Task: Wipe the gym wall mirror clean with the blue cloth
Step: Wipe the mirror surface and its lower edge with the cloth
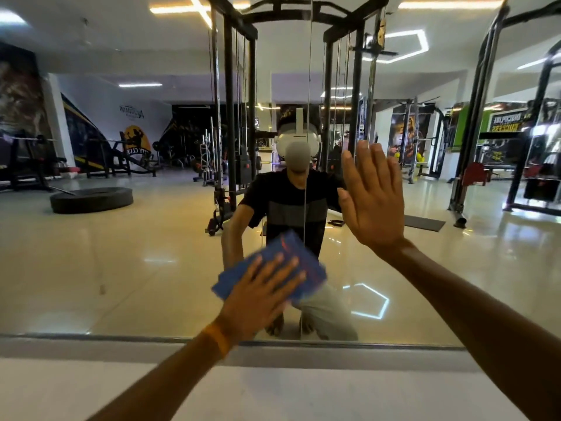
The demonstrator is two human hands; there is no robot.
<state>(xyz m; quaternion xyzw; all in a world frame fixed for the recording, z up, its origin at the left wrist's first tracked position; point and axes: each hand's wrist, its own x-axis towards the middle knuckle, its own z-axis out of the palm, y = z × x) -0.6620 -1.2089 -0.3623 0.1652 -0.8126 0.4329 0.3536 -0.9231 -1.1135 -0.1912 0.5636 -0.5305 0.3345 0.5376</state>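
Currently left hand (258, 294) lies flat on the blue cloth (290, 250), fingers straight and slightly spread, palm pressing the cloth against the mirror (136, 238). No pinch, no curl. The cloth sits under and above the left fingers, folded into a rough pad, its edges blurred; a red mark shows on its upper part. A yellow wristband (217, 340) is on the left wrist.

Right hand (373, 202) is higher and to the right of the left, well apart from the cloth. Its palm is toward the glass and its fingers are straight and close together, thumb out to the side. It seems to rest on the mirror, but contact is hard to confirm.

Between the two hands a vertical seam (304, 208) runs down the glass. Below the left wrist the mirror's dark bottom frame (121, 340) meets a pale floor strip (303, 387).

Reflected behind the hands is a crouching person in a black shirt (288, 196) with a white headset (299, 141). Above the hands a black cable machine (230, 117) is reflected, and far left of the left hand a big tyre (91, 200) lies on the glossy floor.
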